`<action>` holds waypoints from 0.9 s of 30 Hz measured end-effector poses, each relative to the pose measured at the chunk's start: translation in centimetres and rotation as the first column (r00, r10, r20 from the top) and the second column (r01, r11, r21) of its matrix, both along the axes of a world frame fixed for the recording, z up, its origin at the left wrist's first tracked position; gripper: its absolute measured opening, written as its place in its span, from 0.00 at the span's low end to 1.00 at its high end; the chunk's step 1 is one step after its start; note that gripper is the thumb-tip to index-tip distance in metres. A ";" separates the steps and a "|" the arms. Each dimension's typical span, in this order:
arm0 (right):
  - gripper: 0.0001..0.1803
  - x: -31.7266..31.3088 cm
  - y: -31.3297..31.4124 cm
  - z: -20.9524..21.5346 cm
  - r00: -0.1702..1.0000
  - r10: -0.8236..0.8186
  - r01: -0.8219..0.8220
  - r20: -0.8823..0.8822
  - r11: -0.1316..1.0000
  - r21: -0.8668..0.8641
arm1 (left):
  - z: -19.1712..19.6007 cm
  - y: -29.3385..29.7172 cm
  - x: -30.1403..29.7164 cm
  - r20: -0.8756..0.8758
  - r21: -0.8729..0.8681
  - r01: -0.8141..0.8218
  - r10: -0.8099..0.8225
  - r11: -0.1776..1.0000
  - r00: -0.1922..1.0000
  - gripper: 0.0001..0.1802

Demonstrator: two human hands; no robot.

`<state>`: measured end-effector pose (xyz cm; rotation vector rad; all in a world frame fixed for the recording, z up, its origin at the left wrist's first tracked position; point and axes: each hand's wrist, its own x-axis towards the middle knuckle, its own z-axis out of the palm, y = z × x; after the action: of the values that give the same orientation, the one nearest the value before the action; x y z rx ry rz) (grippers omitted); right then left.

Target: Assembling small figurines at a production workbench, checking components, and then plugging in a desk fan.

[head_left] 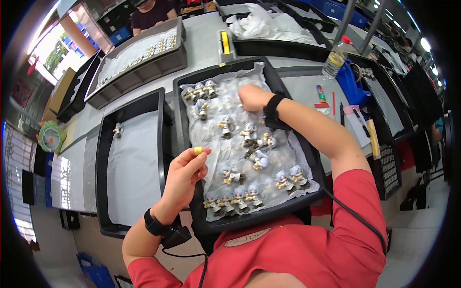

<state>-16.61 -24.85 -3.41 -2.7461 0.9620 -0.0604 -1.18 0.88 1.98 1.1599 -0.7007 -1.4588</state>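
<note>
A black tray [269,211] lined with wrinkled white sheeting lies before me, holding several small figurines [225,126] with pale hair and dark bases. Some stand in rows at the near edge and far left corner; others lie loose in the middle. My right hand [252,97] reaches into the tray's far part, its fingers curled down onto the sheeting; anything under them is hidden. Over the tray's left rim, my left hand [186,168] is closed in a pinch, with a yellow band [198,150] around one finger. What the pinch holds, if anything, cannot be made out.
Left of it, a second black tray [102,192] holds one figurine [117,129]. Farther back are a grey tray [137,72] of small parts and a person [151,17]. A bottle [336,57], blue tape dispenser [349,81] and knife [373,137] lie right.
</note>
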 end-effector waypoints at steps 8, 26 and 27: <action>0.08 -11.4 -6.8 7.0 0.876 -0.349 0.321 0.331 0.937 0.139 | -0.2 0.0 0.1 -0.027 0.014 -0.031 0.031 0.999 0.999 0.08; 0.16 -5.8 -1.3 8.6 0.943 -0.070 0.043 0.326 0.995 0.091 | -0.9 -0.6 -1.4 0.008 0.047 0.157 -0.157 0.987 0.988 0.10; 0.17 -3.7 0.3 7.9 0.944 -0.018 -0.021 0.331 0.993 0.113 | -0.7 -0.7 -1.3 0.007 0.012 0.142 -0.142 0.990 0.990 0.10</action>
<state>-20.34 -24.51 4.46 -2.5197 0.8404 -0.4384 -2.49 0.17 1.29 1.1446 -0.7943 -1.5794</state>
